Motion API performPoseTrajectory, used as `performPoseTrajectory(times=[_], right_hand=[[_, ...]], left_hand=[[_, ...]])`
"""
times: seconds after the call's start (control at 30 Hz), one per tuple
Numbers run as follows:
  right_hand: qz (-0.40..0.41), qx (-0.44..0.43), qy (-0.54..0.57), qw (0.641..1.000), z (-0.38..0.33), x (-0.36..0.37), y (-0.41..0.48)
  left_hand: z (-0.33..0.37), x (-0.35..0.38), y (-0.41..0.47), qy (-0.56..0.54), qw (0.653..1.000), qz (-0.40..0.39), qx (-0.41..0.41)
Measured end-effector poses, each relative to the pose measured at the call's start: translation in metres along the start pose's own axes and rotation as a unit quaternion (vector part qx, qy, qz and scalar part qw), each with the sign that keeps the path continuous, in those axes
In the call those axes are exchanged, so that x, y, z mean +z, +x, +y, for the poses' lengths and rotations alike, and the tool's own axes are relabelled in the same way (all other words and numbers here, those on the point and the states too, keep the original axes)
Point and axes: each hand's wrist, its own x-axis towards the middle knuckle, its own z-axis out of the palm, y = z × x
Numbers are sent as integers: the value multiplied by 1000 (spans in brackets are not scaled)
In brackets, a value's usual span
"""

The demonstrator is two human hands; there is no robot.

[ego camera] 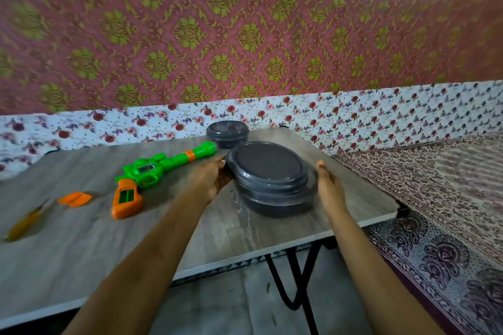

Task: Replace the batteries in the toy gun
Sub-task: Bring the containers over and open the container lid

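Observation:
A green toy gun (160, 168) with an orange grip lies on the grey table (81, 242), its battery bay open in the grip. Its orange battery cover (74, 199) lies to the left, and a yellow-handled screwdriver (24, 223) lies further left. A large dark oval container (269, 179) with a lid sits at the table's right. My left hand (211, 177) grips the left edge of its lid. My right hand (330, 185) is at its right side with fingers straight. No batteries are visible.
A smaller dark lidded container (227, 133) stands behind the big one near the wall. A patterned bedspread (435, 198) lies to the right of the table. The table's right edge and black legs (296, 280) are close to my right arm.

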Motion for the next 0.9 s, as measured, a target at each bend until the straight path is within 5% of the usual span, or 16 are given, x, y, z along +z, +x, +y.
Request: performPoseTrajectory(times=[0.23, 0.67, 0.9], right_hand=[[-10, -2, -29, 1000, -4, 5, 7], [-56, 89, 82, 991, 0, 5, 19], [-119, 133, 45, 983, -11, -6, 39]], left_hand=[[-2, 0, 8, 267, 963, 18, 27], [11, 14, 14, 334, 939, -19, -80], [4, 10, 26, 304, 948, -19, -93]])
